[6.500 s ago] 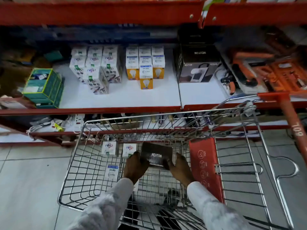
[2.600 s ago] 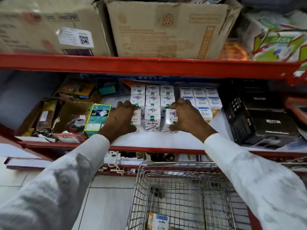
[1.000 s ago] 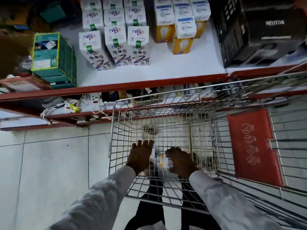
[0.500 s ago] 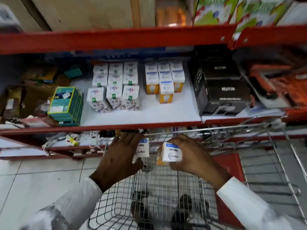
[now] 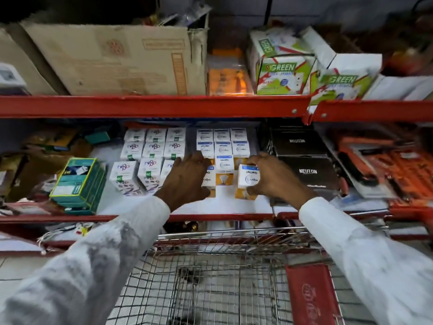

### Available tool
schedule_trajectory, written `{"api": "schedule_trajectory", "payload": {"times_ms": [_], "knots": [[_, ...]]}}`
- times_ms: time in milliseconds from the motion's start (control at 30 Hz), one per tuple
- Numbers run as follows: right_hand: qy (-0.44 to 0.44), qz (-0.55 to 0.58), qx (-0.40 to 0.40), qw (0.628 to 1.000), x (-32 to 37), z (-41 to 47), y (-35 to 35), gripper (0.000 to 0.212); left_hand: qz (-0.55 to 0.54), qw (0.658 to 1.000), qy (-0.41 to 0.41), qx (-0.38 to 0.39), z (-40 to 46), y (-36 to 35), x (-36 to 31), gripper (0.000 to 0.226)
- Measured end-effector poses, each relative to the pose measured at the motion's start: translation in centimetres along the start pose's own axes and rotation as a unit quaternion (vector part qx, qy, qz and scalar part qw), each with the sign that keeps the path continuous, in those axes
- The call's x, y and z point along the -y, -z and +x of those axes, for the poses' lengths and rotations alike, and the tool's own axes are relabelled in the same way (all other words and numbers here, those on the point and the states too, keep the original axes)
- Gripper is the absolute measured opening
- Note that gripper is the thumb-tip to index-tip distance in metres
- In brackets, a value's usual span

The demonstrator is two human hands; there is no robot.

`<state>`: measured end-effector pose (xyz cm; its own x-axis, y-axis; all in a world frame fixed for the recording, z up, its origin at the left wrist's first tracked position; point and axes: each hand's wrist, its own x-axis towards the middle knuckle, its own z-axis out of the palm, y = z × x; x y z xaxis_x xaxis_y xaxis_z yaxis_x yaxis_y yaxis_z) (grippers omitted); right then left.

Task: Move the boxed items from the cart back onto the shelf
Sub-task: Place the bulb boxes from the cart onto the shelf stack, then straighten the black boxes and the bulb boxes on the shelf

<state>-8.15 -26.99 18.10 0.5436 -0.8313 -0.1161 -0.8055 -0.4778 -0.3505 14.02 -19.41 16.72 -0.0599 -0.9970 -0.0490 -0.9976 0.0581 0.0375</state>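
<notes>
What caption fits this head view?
Both hands, left and right, set bulb boxes onto the shelf.

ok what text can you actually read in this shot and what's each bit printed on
"NEUTON": front black box on the middle shelf, and upside down on the black box behind it.
"GREEN": two green and white boxes on the top shelf.
"wipro" and "garnet", upside down: bulb box in the right hand.
"wipro": box at the left hand.
Cardboard carton print, purple-logo boxes: too blurred.
</notes>
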Motion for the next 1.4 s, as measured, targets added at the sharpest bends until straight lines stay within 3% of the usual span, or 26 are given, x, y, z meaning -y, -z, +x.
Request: {"api": "schedule_trajectory", "payload": {"times_ms": [100,367,500,767,1033,1233,1400], "knots": [[-0.001,-0.013,-0.002,1.000,-1.7,2.8,-0.6,0.073,0.030,0.999,0.016,0.019,2.9,-1.3,0.4,0.065],[-0.008,-0.099,-0.005,0.995,-3.6,7.2,-2.7,0.073,0.033,0.998,0.038,0.039,7.3,-4.1,1.2,0.070],[-0.014,-0.084,-0.005,0.996,-3.9,8.0,-4.0,0.074,0.015,0.999,0.042,0.014,8.2,-5.3,1.4,0.077],[-0.008,-0.066,-0.013,0.998,-4.5,7.9,-5.9,0.075,-0.029,0.998,0.047,-0.004,7.3,-6.9,1.3,0.070],[0.003,-0.130,-0.112,0.985,-3.8,1.8,-5.9,0.073,-0.021,0.999,0.012,-0.041,3.7,-5.0,-2.8,0.075],[-0.066,-0.093,-0.210,0.971,-6.7,-3.4,-4.0,0.063,-0.150,0.988,0.000,-0.042,3.4,-3.8,-9.2,0.071],[-0.204,-0.020,-0.220,0.954,-11.9,-5.1,-1.9,0.070,-0.392,0.915,0.090,-0.030,6.0,-3.8,-15.7,0.059]]}}
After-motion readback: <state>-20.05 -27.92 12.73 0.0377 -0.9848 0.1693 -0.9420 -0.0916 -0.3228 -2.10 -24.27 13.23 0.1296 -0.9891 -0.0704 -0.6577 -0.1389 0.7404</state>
